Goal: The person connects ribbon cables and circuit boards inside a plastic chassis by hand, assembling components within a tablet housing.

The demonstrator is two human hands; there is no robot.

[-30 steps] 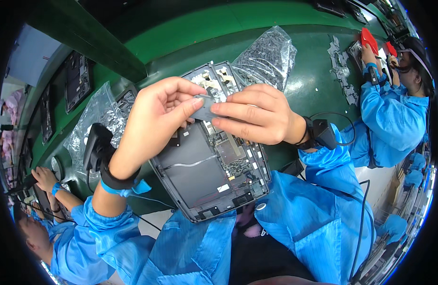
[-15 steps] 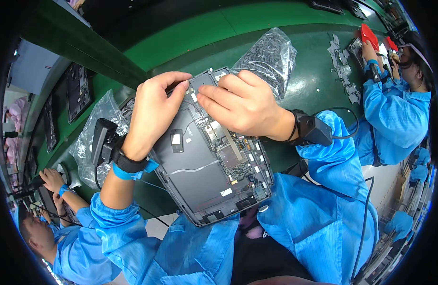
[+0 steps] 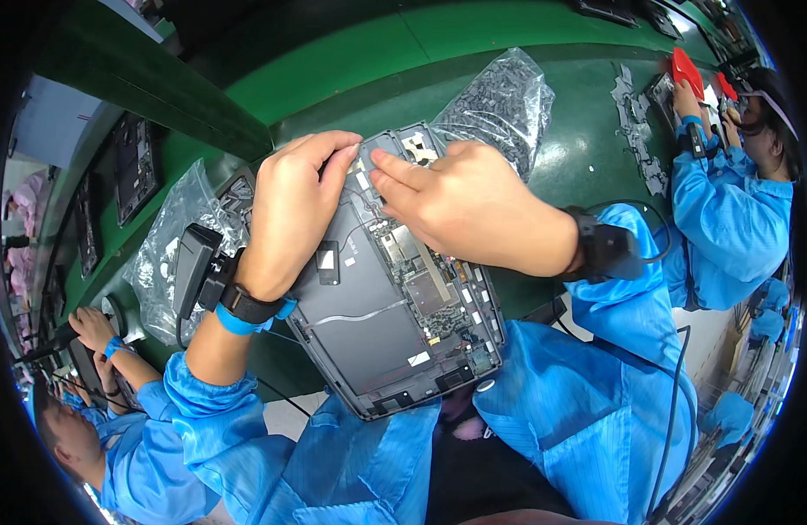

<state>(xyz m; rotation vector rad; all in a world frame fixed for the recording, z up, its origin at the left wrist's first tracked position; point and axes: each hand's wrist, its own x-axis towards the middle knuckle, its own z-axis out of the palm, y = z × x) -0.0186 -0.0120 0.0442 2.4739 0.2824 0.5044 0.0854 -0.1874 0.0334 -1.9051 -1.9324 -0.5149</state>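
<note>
An opened tablet-like device, a dark grey casing with a bared circuit board along its right side, lies tilted in front of me. Over its far-left corner, my left hand pinches thumb and forefinger together; what sits between the tips is too small to make out. My right hand reaches across the board, forefinger and middle finger stretched out and touching the casing's far end. Its thumb and other fingers are hidden. A small black part with a pale window rests on the casing's flat area, near my left wrist.
Beyond the device, a clear bag of small dark parts lies on the green table. Another clear bag is at the left. Grey metal-like pieces lie at the right. Co-workers sit on both sides, one holding a red item.
My right hand has flattened, its forefinger and middle finger stretching out over the far end, and its wrist has shifted right. My left hand has moved slightly to the right, still pinching.
</note>
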